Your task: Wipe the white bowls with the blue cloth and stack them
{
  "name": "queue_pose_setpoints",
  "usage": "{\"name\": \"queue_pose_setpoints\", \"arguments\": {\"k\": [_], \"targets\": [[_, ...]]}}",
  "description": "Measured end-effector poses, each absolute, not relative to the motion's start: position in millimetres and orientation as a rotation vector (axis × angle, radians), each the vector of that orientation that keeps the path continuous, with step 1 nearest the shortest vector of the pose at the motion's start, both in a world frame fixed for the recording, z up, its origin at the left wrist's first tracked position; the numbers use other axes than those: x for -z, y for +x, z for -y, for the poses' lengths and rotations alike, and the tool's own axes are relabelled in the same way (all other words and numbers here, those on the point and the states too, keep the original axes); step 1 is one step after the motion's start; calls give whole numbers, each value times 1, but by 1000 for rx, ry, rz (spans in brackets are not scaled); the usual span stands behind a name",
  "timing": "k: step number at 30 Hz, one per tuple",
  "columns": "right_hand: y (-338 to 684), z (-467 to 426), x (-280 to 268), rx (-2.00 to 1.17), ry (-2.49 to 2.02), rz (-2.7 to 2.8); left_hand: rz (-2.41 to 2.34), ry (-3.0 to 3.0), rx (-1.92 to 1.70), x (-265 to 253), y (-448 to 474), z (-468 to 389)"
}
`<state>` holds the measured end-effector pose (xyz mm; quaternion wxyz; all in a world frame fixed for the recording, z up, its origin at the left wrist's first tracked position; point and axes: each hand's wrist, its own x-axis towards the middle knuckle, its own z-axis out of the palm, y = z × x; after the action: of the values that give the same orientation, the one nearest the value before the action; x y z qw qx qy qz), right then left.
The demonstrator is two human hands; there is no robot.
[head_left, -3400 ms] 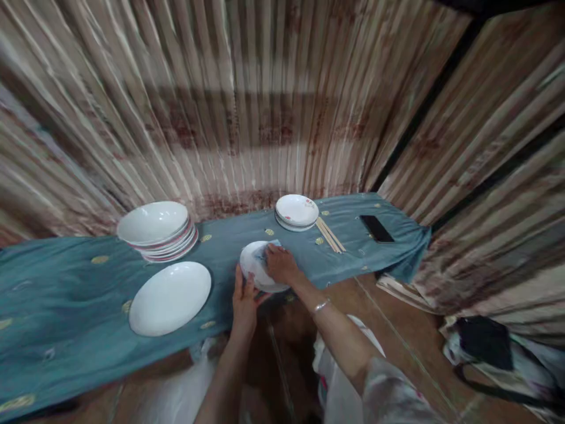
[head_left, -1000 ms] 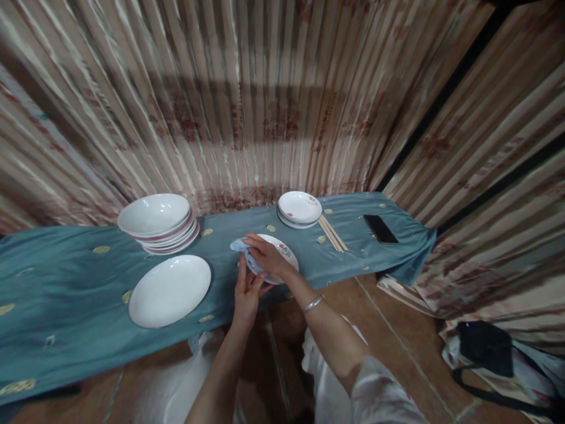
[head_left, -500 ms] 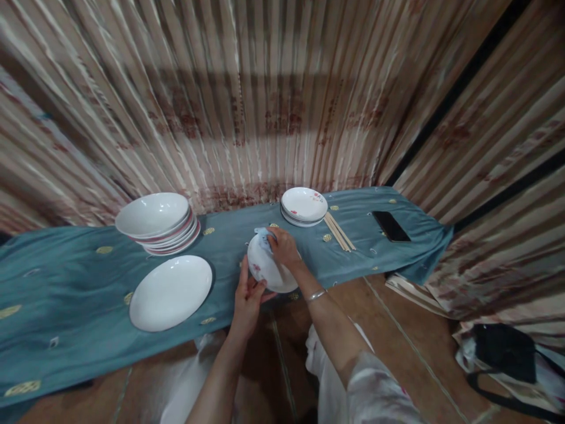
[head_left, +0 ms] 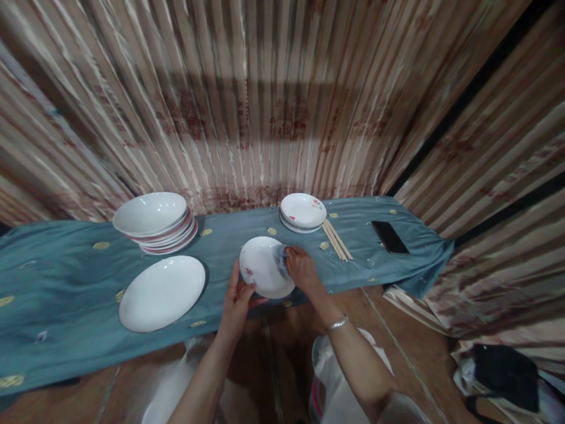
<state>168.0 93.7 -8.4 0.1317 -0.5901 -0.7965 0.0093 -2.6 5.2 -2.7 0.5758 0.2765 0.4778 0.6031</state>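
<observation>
Cloth (head_left: 281,259) on a floral plate (head_left: 263,268), wiping seemingly unfinished.
The left hand (head_left: 238,295) has its grip closed on the plate's rim, by the tabletop's (head_left: 220,250) near edge; the right hand (head_left: 302,269) pinches the cloth. Leftward lies an oval plate (head_left: 163,294); farther back, two dish stacks (head_left: 150,215), wiped or waiting, I cannot tell.

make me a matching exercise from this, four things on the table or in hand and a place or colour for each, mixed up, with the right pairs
Things:
1. phone
2. chopsticks
3. cloth
4. large oval plate

Places and colours:
A. in the right hand
B. plain white, in front of the tall dish stack
C. black
D. right beside the stack of small plates

Right pairs: 1-C, 2-D, 3-A, 4-B
</observation>
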Motion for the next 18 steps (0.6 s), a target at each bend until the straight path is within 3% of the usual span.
{"name": "queue_pose_setpoints", "arguments": {"k": [8, 18], "targets": [[159, -92, 8, -62, -1693, 2331, -1103, 659, -1412, -3, 5, 0], [110, -118, 12, -447, -1411, 2047, -1099, 629, -1382, -9, 6, 0]]}}
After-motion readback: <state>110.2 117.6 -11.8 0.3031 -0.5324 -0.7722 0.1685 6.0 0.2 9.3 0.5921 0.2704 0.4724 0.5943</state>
